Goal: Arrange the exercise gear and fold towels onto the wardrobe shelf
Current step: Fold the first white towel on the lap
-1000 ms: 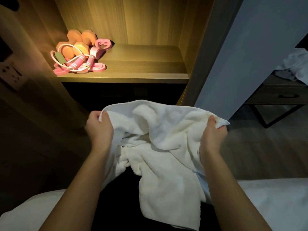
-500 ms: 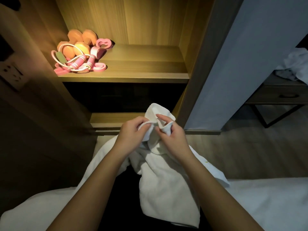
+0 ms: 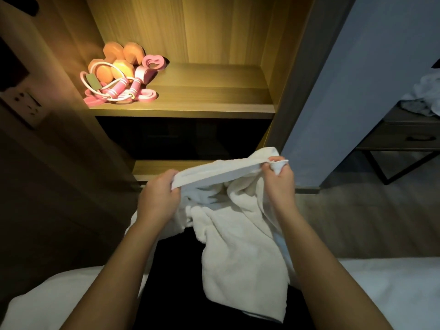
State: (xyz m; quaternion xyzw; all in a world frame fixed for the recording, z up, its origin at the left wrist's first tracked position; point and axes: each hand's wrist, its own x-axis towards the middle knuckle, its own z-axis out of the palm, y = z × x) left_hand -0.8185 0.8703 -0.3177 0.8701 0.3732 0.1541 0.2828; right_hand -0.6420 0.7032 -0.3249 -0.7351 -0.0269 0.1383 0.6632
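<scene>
The left hand (image 3: 159,198) and right hand (image 3: 280,181) each keep a grip clamped on the white towel (image 3: 238,248), its top edge stretched between them below the lit wardrobe shelf (image 3: 202,108). At the shelf's left end lie orange dumbbells (image 3: 119,65) and a pink jump rope (image 3: 113,89). White cloth (image 3: 427,94) sits heaped on the surface (image 3: 404,136) at far right.

Single head-worn wide-angle view, facing forward and down. Forearms enter from the bottom edge; left hand (image 3: 159,198) and right hand (image 3: 279,179) close, mid-frame. Wardrobe shelf (image 3: 202,110) farther ahead, upper centre. Bed (image 3: 381,282) edge nearest, along the bottom.
</scene>
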